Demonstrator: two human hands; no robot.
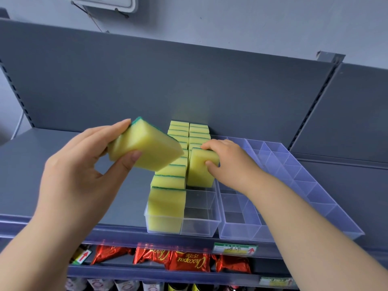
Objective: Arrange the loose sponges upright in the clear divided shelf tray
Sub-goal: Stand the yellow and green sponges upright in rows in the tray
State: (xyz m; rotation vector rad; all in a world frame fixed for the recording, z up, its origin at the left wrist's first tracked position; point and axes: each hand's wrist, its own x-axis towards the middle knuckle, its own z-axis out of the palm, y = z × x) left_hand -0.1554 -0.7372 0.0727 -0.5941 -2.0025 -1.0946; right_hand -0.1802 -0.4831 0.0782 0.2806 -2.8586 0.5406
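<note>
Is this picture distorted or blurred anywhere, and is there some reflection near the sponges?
Head view: the wide lens bends the shelf edge and back panel; light is soft, without hard shadows; the sponge rows throw a faint yellow glow on that panel; the left hand and right hand look sharp.

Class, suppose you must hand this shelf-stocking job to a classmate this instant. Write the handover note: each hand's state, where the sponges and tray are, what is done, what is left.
Left hand grips a yellow rectangular foam sponge with a green scouring face, tilted above the clear plastic divided tray.
Right hand pinches a second yellow sponge, upright in the tray's right column.
Done: left column full to the front wall; right column filled from the back up to that sponge.
Left: seat it, then fill the empty front compartments of the right column, likely starting with the left hand's sponge.
</note>
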